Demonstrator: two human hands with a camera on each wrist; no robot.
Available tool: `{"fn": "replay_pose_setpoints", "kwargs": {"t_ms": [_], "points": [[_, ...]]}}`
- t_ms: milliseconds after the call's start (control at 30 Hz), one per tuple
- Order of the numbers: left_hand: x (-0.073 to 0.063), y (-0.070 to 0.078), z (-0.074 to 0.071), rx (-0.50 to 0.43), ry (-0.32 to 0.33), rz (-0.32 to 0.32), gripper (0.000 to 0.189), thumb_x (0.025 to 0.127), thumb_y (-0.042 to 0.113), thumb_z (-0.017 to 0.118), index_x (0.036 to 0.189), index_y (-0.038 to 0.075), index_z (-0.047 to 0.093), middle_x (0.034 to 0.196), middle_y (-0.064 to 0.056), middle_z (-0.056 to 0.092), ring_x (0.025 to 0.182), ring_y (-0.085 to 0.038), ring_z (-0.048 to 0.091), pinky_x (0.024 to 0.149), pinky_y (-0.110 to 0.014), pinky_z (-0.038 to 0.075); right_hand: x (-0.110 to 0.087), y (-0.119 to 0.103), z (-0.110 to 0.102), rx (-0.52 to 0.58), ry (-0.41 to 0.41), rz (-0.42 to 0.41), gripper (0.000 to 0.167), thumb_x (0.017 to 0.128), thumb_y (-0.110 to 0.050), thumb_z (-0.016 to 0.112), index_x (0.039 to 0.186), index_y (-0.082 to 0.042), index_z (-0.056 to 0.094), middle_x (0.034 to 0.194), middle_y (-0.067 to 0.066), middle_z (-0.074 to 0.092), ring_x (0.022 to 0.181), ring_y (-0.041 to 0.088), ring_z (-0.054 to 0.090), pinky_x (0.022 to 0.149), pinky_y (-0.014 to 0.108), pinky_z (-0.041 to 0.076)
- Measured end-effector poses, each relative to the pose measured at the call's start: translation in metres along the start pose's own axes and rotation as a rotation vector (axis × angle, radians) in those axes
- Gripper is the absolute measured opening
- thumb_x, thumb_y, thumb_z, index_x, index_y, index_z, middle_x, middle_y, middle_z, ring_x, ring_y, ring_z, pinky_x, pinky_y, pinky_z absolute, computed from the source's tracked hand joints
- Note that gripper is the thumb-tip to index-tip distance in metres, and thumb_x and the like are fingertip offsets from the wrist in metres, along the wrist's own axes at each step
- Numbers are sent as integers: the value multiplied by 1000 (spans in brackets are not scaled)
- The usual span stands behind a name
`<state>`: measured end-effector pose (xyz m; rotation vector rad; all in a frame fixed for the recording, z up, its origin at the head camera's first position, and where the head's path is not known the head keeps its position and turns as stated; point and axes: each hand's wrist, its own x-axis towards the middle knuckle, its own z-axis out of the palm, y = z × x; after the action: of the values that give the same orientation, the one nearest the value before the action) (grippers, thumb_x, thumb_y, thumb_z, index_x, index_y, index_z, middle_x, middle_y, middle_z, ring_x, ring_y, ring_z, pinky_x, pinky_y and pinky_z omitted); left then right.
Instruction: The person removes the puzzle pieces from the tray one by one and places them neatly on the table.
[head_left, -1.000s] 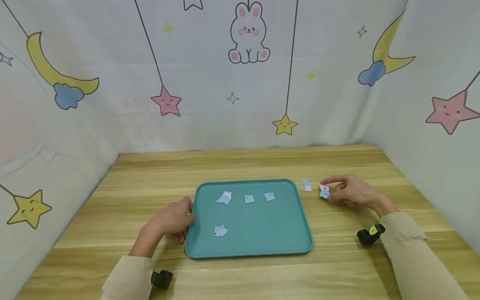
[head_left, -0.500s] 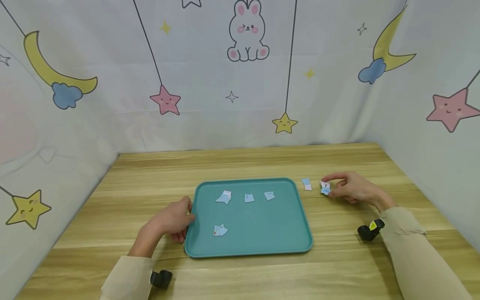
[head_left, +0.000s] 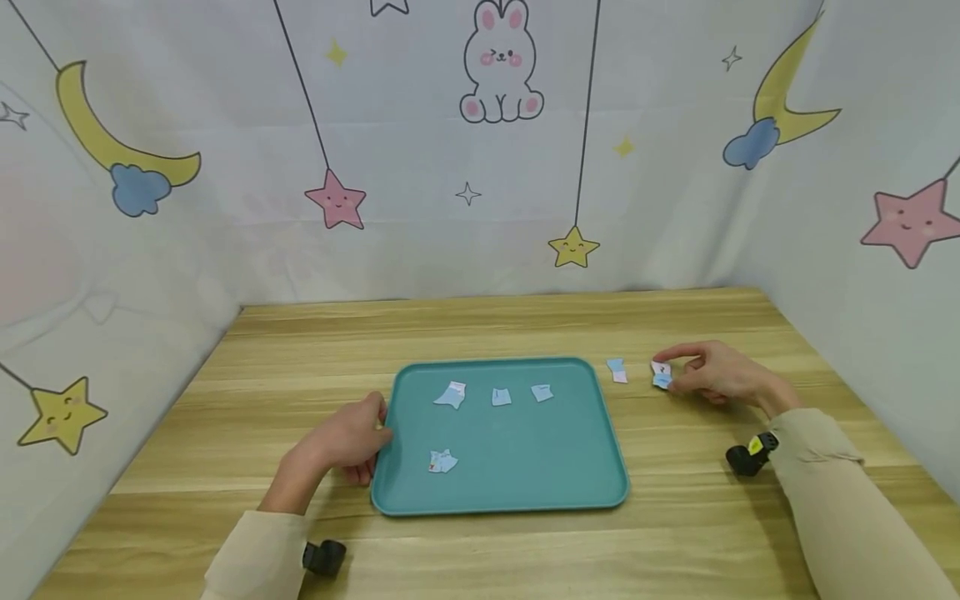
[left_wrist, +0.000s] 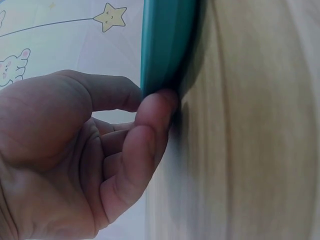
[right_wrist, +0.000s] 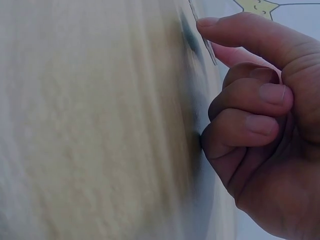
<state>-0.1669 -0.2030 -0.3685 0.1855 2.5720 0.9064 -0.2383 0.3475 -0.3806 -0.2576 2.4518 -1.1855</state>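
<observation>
On the wooden surface (head_left: 495, 558), work with one small paper piece (head_left: 662, 377).
The teal tray (head_left: 525, 458) has its left rim clamped between thumb and fingers of the left hand (head_left: 348, 435); to the right of it, the right hand (head_left: 717, 372) pinches the paper piece with thumb and forefinger. Whether it is lifted, I cannot tell. A second piece (head_left: 617, 371) lies between it and the tray; other pieces (head_left: 451, 395) rest in the tray. I judge the step as positioning the pinched piece, and the next move calls for a light touch, because such paper seems thin. Compared with one second ago, it is slightly farther from its neighbour; the left hand keeps its hold.
</observation>
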Motion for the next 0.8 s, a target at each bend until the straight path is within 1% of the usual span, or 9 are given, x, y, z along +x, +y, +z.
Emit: {"fn": "replay_pose_setpoints", "kwargs": {"t_ms": [233,467,800], "points": [[0,1,0,5,-3,-10,9,105,6,53,110,1,48,60,-15,63,44,-19,62,43,-32,56,5,2,-1,-24,5,3,66,92,-20,80,150,-4,55,61,-5,40,46,9,33,46,24,34],[0,0,1,1,-2,-8,8,104,6,52,109,2,48,59,-14,63,43,-18,62,43,-32,56,9,2,-3,-37,-10,16,65,91,-20,80,149,-5,56,61,-6,39,46,9,33,46,24,35],[0,2,0,-9,7,1,7,102,5,52,107,2,48,58,-14,63,42,-17,61,42,-32,55,13,0,-9,-59,-21,-1,66,89,-20,82,149,-6,57,63,-4,38,45,8,31,46,24,34]]}}
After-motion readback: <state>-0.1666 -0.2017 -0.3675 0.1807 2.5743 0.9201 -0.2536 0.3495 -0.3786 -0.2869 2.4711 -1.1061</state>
